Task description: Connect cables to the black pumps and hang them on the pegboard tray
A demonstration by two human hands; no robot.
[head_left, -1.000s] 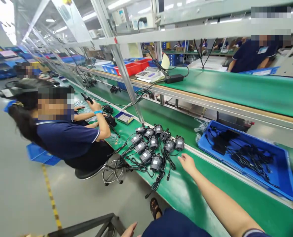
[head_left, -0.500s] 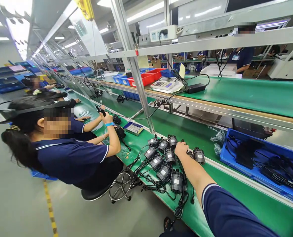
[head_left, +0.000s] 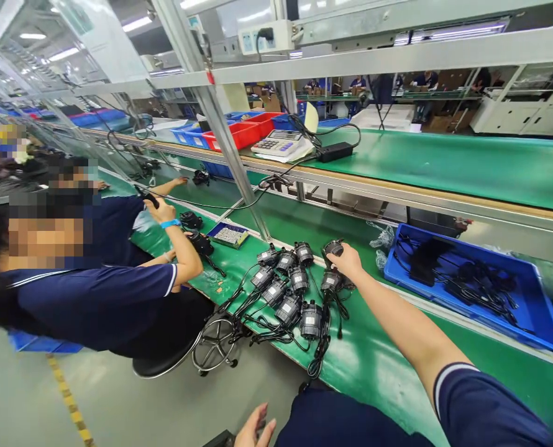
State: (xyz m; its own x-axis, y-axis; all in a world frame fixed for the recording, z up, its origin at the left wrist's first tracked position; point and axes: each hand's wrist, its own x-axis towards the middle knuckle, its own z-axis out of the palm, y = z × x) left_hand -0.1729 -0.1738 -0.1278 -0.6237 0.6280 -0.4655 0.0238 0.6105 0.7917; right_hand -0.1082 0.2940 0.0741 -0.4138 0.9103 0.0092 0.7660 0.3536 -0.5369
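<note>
My right hand point(head_left: 350, 264) reaches across the green bench, its fingers closed round a black pump point(head_left: 333, 248). Just under it stands another black pump point(head_left: 331, 280) with a white label and a coiled cord. Left of these, several similar labelled pumps point(head_left: 274, 290) stand grouped in rows, their black cords point(head_left: 262, 324) trailing toward the bench's front edge. At the bottom of the view, my left hand point(head_left: 256, 427) is partly visible below the bench edge, fingers apart and holding nothing.
A blue bin point(head_left: 521, 310) with black cords and adapters stands to the right. A small tray of tiny parts point(head_left: 230, 234) lies beyond the pumps. At left, a seated co-worker point(head_left: 99, 304) handles a black item. A metal post point(head_left: 225, 136) and shelf rise behind.
My right hand has shifted right, away from the grouped pumps, with a pump in its grasp. My left hand has come into view at the bottom. The head view has turned right.
</note>
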